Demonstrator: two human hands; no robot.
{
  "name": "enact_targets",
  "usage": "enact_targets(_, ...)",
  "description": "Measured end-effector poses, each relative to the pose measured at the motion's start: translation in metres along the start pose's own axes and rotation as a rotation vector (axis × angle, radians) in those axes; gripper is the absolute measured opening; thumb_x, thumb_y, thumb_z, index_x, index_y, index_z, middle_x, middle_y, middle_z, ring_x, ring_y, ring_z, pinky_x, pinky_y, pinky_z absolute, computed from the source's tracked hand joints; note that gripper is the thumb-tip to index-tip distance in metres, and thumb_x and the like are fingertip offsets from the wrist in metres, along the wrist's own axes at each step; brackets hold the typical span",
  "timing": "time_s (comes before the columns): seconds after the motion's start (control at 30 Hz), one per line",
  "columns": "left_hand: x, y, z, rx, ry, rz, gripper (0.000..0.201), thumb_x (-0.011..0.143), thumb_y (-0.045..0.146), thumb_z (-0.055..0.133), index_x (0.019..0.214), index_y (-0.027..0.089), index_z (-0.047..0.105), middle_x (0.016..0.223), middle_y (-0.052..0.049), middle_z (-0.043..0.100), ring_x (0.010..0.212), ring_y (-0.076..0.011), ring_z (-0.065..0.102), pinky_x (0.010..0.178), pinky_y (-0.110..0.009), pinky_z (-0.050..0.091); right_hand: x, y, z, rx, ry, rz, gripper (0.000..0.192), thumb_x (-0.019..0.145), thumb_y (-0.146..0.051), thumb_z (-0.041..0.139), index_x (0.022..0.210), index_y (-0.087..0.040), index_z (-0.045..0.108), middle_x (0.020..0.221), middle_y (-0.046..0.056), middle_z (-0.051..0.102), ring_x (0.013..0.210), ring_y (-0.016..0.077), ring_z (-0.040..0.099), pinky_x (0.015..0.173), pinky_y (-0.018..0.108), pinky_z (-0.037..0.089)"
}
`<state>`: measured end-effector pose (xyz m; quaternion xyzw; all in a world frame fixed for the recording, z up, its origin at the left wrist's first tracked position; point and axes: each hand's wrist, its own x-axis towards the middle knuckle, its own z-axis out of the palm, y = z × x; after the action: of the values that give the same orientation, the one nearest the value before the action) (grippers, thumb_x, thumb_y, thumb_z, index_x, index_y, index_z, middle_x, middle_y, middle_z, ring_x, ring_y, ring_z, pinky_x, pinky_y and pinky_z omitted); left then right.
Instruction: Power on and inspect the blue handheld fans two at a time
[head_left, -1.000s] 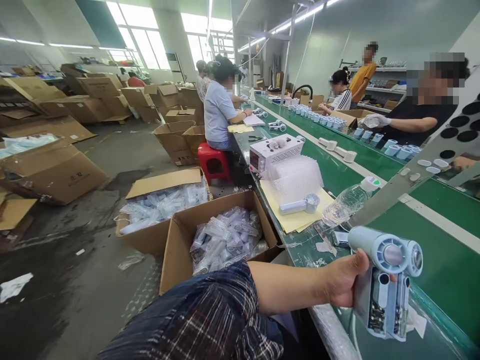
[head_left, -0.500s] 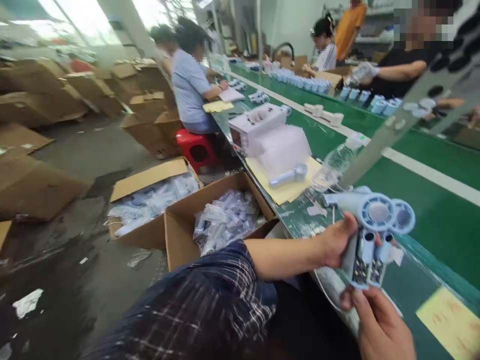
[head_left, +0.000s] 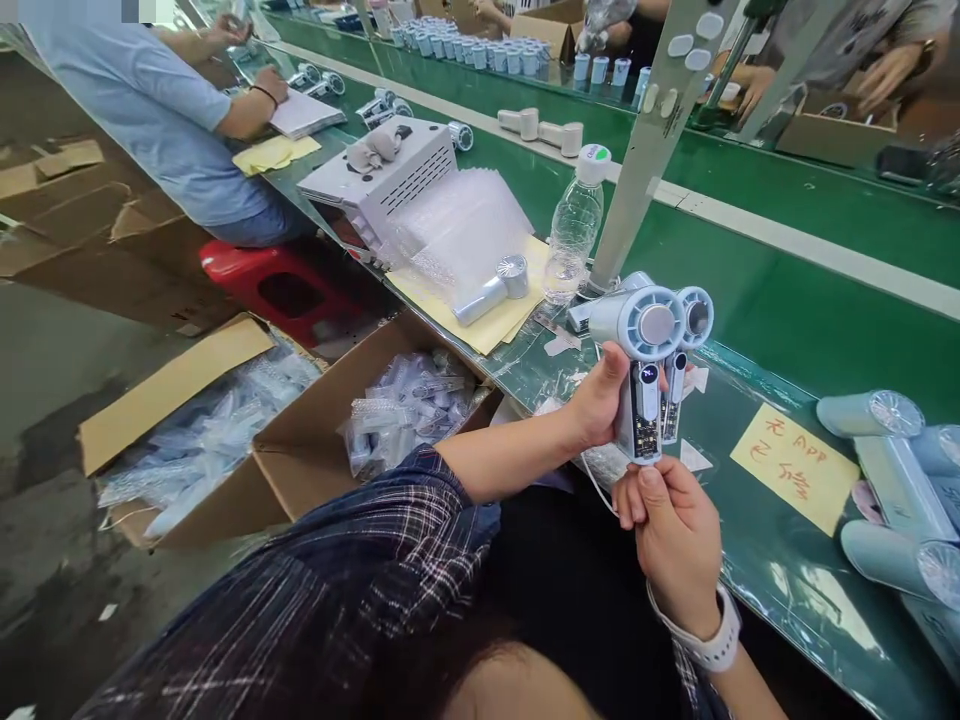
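Observation:
My left hand (head_left: 600, 400) is closed around the handle of a light-blue handheld fan (head_left: 651, 325). The handle front is uncovered, showing a circuit board and a small round lit display. A second fan (head_left: 697, 318) stands close behind, its board also bare; whether my left hand grips it too is hidden. My right hand (head_left: 675, 530), wearing a white watch, has thumb and fingers pinched at the lower end of the front fan's handle. A thin white cable (head_left: 598, 485) curves down beside these fingers. Another light-blue handle (head_left: 581, 318) shows partly behind the fans.
On the green bench lie a handwritten yellow note (head_left: 795, 465), several more fans (head_left: 892, 490), a plastic bottle (head_left: 576, 225), bubble bags (head_left: 465, 230) and a white instrument box (head_left: 382, 165). A metal post (head_left: 645, 150) rises ahead. Cartons (head_left: 300, 480) of bagged parts stand left. Co-workers sit nearby.
My view has turned right and down, bringing the note and the fans at the right into sight. The front fan's display is now lit. Both hands keep their hold at the fan.

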<state>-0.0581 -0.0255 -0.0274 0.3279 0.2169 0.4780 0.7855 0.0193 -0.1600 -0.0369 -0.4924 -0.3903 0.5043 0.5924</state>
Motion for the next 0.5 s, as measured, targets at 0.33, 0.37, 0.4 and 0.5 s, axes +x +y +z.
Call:
enact_targets(0.33, -0.005, 0.022, 0.004, -0.344, -0.044, -0.101, 0.092, 0.066, 0.108, 0.057, 0.063, 0.016, 0.059, 0.115, -0.015, 0.079, 0.105, -0.0267, 0.078, 0.086, -0.037, 0.064, 0.006, -0.009, -0.009, -0.564, -0.096, -0.382, 0.044, 0.109, -0.047, 0.058, 0.072, -0.023, 0.060, 0.091, 0.006, 0.077, 0.080, 0.0196, 0.071, 0.071, 0.031, 0.054)
enact_targets(0.37, -0.006, 0.024, 0.004, -0.371, -0.052, -0.117, 0.092, 0.071, 0.107, 0.052, 0.063, 0.016, 0.059, 0.114, -0.016, 0.079, 0.102, -0.0258, 0.079, 0.086, -0.037, 0.065, 0.006, -0.009, -0.008, -0.561, -0.087, -0.387, 0.043, 0.108, -0.047, 0.059, 0.073, -0.023, 0.062, 0.091, 0.006, 0.077, 0.083, 0.0203, 0.072, 0.072, 0.031, 0.054)
enact_targets(0.4, -0.006, 0.027, 0.004, -0.387, -0.066, -0.124, 0.092, 0.075, 0.106, 0.049, 0.062, 0.015, 0.060, 0.115, -0.016, 0.079, 0.101, -0.0255, 0.080, 0.085, -0.036, 0.065, 0.006, -0.010, -0.008, -0.557, -0.069, -0.373, 0.040, 0.108, -0.046, 0.060, 0.076, -0.023, 0.066, 0.089, 0.005, 0.077, 0.082, 0.0202, 0.072, 0.071, 0.030, 0.054)
enact_targets(0.5, -0.008, 0.030, 0.001, -0.364, -0.122, -0.117, 0.092, 0.073, 0.105, 0.053, 0.061, 0.014, 0.062, 0.117, -0.018, 0.079, 0.105, -0.0281, 0.081, 0.085, -0.035, 0.066, 0.006, -0.010, -0.008, -0.506, -0.012, -0.274, 0.036, 0.109, -0.044, 0.063, 0.081, -0.023, 0.071, 0.072, 0.001, 0.072, 0.065, 0.0165, 0.067, 0.062, 0.027, 0.050)
